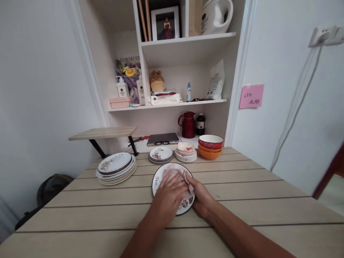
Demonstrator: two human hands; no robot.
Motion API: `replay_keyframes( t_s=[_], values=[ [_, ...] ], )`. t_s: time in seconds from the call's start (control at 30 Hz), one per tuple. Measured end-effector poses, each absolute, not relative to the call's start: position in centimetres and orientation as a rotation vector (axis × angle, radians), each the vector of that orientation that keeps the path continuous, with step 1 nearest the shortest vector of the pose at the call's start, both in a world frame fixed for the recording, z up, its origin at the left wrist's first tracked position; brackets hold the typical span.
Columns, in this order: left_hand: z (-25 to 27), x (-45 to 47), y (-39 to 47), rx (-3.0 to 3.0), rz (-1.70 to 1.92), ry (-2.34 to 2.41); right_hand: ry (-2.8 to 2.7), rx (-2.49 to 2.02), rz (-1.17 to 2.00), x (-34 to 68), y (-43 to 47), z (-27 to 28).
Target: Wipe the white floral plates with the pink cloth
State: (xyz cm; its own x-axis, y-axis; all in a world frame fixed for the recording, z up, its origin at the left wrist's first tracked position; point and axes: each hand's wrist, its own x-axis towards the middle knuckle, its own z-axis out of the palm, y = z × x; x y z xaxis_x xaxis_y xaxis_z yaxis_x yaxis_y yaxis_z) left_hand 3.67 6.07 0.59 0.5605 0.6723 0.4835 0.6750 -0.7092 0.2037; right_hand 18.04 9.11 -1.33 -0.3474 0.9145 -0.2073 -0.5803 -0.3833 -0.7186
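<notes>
- Left hand [170,193] lies flat on the pink cloth [174,171], fingers spread, unclenched.
- Right hand [203,198] grasps the patterned plate [157,183] at its right rim; I cannot tell where its hidden fingers sit.
- Round, without a long axis, the patterned plate rests on the counter [102,211], left hand over its middle.

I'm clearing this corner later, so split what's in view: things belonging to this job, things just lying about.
Belonging to the job:
plate held by the right hand
pink cloth under the left hand
probably the left plate stack, middle plate stack, small dishes and bowls

Just lying about, it seems:
red jug
eyeglasses
framed picture
pink note
</notes>
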Motion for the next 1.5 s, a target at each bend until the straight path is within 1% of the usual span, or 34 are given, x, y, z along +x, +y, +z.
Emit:
replay_keyframes(
  t_s=[0.13, 0.23, 0.33, 0.53, 0.7, 0.8, 0.9, 1.07, 1.17, 1.37, 1.43, 1.5],
  values=[
    [0.3, 3.0, 6.7, -2.649, -0.859, -1.38, -0.637, -0.72, 1.85, 17.9, 9.3, -1.5],
    [-0.2, 2.8, 6.9, -2.618, -0.857, -1.421, -0.573, -0.706, 1.84, 18.0, 9.5, -1.5],
    [-0.5, 3.0, 6.6, -2.66, -0.866, -1.348, -0.521, -0.695, 1.845, 18.2, 10.0, -1.7],
    [-0.2, 4.3, 5.3, -2.86, -0.891, -1.092, -0.506, -0.642, 1.967, 18.7, 10.4, -1.8],
    [0.3, 4.5, 5.1, -2.932, -0.962, -1.05, -0.59, -0.727, 1.987, 18.4, 9.8, -1.6],
    [0.3, 4.2, 5.6, -2.907, -1.081, -1.111, -0.658, -0.782, 1.91, 18.0, 9.4, -1.5],
    [0.2, 4.0, 6.1, -2.84, -1.14, -1.234, -0.688, -0.737, 1.828, 17.8, 9.3, -1.4],
    [-0.3, 3.7, 6.5, -2.772, -1.008, -1.372, -0.522, -0.688, 1.844, 18.2, 9.9, -1.3],
    [-0.5, 3.7, 6.2, -2.829, -0.923, -1.251, -0.466, -0.688, 1.896, 18.6, 10.1, -1.2],
    [-0.4, 4.2, 5.6, -2.854, -0.919, -1.025, -0.483, -0.657, 1.999, 18.7, 10.2, -1.4],
    [-0.1, 4.0, 5.6, -2.844, -0.954, -0.959, -0.485, -0.657, 1.999, 18.5, 10.2, -1.4],
    [0.2, 3.5, 5.6, -2.792, -1.067, -0.913, -0.463, -0.668, 1.983, 18.4, 10.1, -1.3]
  ],
)
